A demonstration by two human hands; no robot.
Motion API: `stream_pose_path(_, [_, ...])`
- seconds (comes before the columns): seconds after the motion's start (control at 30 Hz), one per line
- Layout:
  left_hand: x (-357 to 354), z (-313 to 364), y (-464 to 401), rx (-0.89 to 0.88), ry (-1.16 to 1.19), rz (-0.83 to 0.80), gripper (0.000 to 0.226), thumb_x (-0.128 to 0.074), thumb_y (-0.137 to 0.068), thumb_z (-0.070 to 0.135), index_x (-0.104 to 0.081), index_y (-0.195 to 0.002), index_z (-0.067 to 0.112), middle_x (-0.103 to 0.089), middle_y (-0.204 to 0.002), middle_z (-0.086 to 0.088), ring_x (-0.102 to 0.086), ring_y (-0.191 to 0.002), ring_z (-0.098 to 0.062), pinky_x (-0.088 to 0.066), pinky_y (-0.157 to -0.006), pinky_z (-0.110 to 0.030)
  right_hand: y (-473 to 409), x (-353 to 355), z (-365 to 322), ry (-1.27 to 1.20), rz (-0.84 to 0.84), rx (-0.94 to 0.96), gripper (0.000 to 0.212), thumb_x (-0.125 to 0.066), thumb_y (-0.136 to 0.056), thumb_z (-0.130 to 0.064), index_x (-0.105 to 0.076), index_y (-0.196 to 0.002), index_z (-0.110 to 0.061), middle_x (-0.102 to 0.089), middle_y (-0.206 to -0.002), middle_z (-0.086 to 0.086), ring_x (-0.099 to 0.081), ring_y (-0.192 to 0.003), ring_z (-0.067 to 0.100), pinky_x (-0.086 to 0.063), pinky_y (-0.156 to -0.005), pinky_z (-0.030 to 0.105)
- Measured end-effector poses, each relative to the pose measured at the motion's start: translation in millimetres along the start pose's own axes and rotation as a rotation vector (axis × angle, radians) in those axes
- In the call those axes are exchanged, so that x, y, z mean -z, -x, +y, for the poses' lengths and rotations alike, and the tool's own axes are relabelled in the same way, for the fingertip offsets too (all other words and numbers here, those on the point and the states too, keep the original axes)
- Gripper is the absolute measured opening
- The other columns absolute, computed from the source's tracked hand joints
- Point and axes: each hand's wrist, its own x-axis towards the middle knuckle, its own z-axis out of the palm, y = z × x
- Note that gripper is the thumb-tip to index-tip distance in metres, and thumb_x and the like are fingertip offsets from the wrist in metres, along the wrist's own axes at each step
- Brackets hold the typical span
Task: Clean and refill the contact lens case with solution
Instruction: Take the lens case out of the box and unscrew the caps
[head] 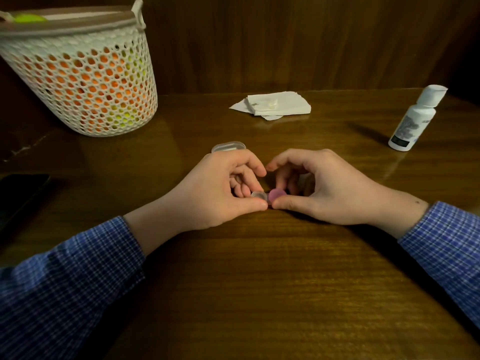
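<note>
The small contact lens case (259,195) lies on the wooden table (259,268) between my two hands. My left hand (220,188) pinches its clear left well between thumb and fingers. My right hand (322,185) grips the pink cap (277,194) on its right well, thumb in front and fingers curled behind. A white solution bottle (415,118) with its cap on stands at the far right. A stack of white tissues (275,104) with a round pad on top lies at the back middle.
A clear plastic box (228,146) sits just behind my left hand. A white mesh basket (83,74) with orange and green contents stands at the back left. A dark phone (20,193) lies at the left edge. A wooden wall rises behind the table.
</note>
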Motion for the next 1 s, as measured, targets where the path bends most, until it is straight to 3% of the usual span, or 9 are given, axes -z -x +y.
stream_pose_path(0.2, [0.0,-0.2,0.5,-0.003,0.005,0.005,0.042,-0.088,-0.078,0.019,-0.068,-0.115,0.021,-0.077,-0.093,0.007,-0.075,-0.081,-0.018,-0.064,-0.073,-0.04,1.5,4.9,-1.2,-0.031,-0.069,-0.01,0.055,-0.08,-0.084,-0.028,-0.057,-0.133,-0.026,-0.074,-0.101,-0.014,-0.07,-0.091,0.01,-0.06,-0.079,0.034])
stream_pose_path(0.4, [-0.2,-0.8,0.0,-0.01,-0.012,0.014,0.042,-0.089,-0.078,0.022,-0.068,-0.114,0.021,-0.078,-0.091,0.007,-0.076,-0.082,-0.014,-0.064,-0.072,-0.036,1.2,-0.7,0.4,-0.002,0.017,-0.033,0.059,-0.081,-0.076,-0.046,-0.061,-0.127,-0.028,-0.07,-0.092,-0.015,-0.067,-0.087,0.0,-0.051,-0.067,0.011])
stream_pose_path(0.67, [-0.4,-1.7,-0.4,-0.005,0.003,0.016,0.041,-0.089,-0.078,0.02,-0.068,-0.113,0.023,-0.077,-0.092,0.008,-0.075,-0.081,-0.015,-0.064,-0.072,-0.034,1.0,4.2,3.7,-0.088,-0.064,-0.027,0.054,-0.081,-0.082,-0.025,-0.057,-0.131,-0.026,-0.072,-0.104,-0.019,-0.07,-0.092,0.008,-0.058,-0.081,0.023])
stream_pose_path(0.87, [-0.8,-1.6,-0.2,-0.009,0.0,0.018,0.041,-0.089,-0.078,0.02,-0.068,-0.114,0.022,-0.078,-0.091,0.008,-0.075,-0.081,-0.016,-0.064,-0.072,-0.037,-0.5,-0.7,3.6,-0.012,-0.015,-0.044,0.057,-0.082,-0.073,-0.05,-0.058,-0.124,-0.037,-0.068,-0.095,-0.017,-0.065,-0.091,0.0,-0.054,-0.072,0.014])
stream_pose_path(1.0, [-0.9,-0.9,-0.4,-0.007,0.005,0.017,0.041,-0.089,-0.078,0.019,-0.068,-0.113,0.022,-0.077,-0.091,0.008,-0.075,-0.08,-0.016,-0.065,-0.072,-0.037,-0.3,1.5,5.1,-0.1,-0.039,-0.043,0.053,-0.084,-0.08,-0.03,-0.059,-0.127,-0.029,-0.071,-0.1,-0.018,-0.068,-0.09,0.005,-0.055,-0.077,0.015])
